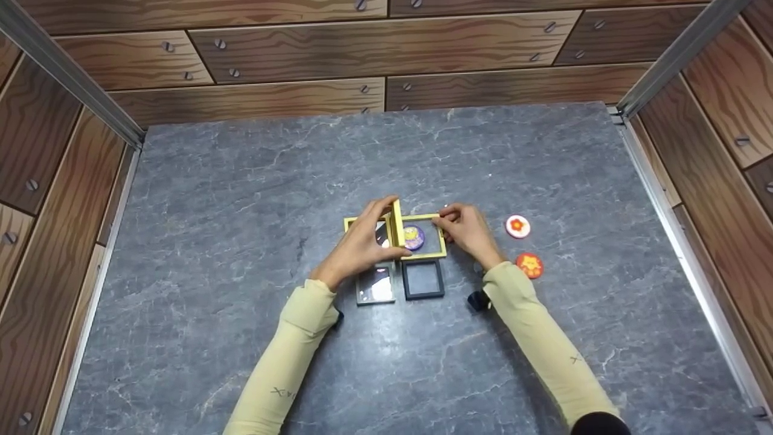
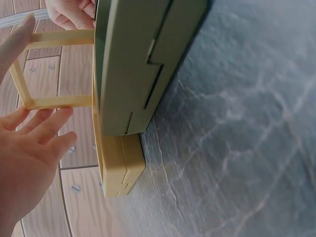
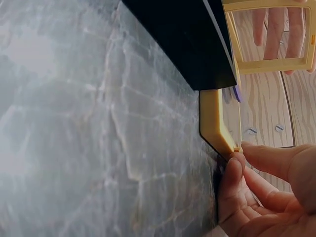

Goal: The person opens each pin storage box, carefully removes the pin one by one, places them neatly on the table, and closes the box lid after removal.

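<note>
My left hand [image 1: 362, 238] holds the upright lid [image 1: 397, 223] of a yellow display frame by its edges, fingers at the far side and thumb at the near side. The lid stands raised from the frame's flat base [image 1: 426, 256]. A round purple badge [image 1: 413, 237] with a yellow figure lies on the clear panel of that base. At the base's far right corner is my right hand [image 1: 468, 229]; in the right wrist view its thumb and fingers pinch the yellow corner [image 3: 232, 148]. The left wrist view shows the lid's open window [image 2: 59, 102] between the left thumb and fingers.
Another yellow frame [image 1: 348, 222] lies partly hidden behind the left hand. Closer to me are a greyish-green frame [image 1: 375, 301] and a black frame [image 1: 424, 296]. To the right lie a white badge with a red flower [image 1: 517, 226] and an orange badge [image 1: 530, 266].
</note>
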`<state>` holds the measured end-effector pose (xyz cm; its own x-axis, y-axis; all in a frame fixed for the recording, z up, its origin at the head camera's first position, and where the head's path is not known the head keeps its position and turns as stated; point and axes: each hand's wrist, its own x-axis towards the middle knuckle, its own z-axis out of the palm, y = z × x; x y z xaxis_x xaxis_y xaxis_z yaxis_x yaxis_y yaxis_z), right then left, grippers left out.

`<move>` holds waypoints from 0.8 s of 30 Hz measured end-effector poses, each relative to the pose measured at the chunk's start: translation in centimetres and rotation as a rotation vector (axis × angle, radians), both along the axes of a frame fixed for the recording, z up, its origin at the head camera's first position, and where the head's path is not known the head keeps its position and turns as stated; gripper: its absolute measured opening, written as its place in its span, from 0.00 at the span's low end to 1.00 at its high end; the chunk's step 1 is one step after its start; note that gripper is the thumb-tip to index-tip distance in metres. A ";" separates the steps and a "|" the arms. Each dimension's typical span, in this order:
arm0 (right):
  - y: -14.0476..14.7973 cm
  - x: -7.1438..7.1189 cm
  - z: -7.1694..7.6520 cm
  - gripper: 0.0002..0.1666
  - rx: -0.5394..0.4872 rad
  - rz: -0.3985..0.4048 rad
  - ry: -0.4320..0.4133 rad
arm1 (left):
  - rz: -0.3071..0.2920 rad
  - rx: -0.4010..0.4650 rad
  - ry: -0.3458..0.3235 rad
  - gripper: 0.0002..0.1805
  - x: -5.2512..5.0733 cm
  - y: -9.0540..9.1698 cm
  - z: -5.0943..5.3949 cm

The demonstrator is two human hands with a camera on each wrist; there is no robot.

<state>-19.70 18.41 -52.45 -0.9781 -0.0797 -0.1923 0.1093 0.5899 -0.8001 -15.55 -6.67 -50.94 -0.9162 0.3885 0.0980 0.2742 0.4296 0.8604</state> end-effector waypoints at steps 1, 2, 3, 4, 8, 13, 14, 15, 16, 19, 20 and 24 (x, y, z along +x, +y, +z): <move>0.0 0.0 0.0 0.18 0.005 0.002 0.000 | 0.001 0.001 -0.001 0.60 0.0 0.0 0.0; 0.0 0.0 0.1 0.18 0.010 0.004 0.001 | 0.003 0.001 -0.001 0.60 0.0 0.0 0.0; -0.1 0.0 0.1 0.18 0.016 0.006 0.000 | 0.004 -0.001 -0.002 0.60 0.0 0.0 0.0; -0.1 0.0 0.1 0.18 0.020 0.009 0.000 | 0.005 -0.001 -0.003 0.60 0.0 0.0 0.0; -0.1 0.0 0.2 0.18 0.030 0.017 0.003 | 0.006 -0.008 -0.012 0.60 0.1 -0.1 0.0; 0.0 0.0 0.0 0.18 0.008 0.030 0.013 | -0.001 -0.010 -0.009 0.60 0.1 -0.1 0.0; 0.1 0.1 0.1 0.19 0.011 0.030 0.018 | -0.004 -0.014 -0.008 0.60 0.1 -0.2 -0.1; 0.1 0.1 0.1 0.19 0.020 0.024 0.027 | -0.006 -0.018 -0.007 0.60 0.1 -0.2 -0.1; 0.0 0.1 0.2 0.19 0.031 0.018 0.039 | -0.009 -0.021 -0.005 0.60 0.1 -0.1 -0.1; -0.2 0.4 0.6 0.20 0.076 0.004 0.085 | -0.012 -0.031 0.002 0.60 0.0 -0.1 0.0; -0.3 0.4 0.8 0.19 0.092 0.003 0.106 | -0.010 -0.032 0.004 0.60 0.0 -0.1 0.0; -1.0 0.9 1.5 0.15 0.116 0.065 0.179 | -0.011 -0.031 0.006 0.60 0.0 -0.2 0.0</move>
<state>-18.79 17.38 -50.97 -0.9910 -0.1309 -0.0273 -0.0697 0.6804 -0.7296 -15.53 -6.83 -50.95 -0.9115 0.4010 0.0915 0.2841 0.4529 0.8450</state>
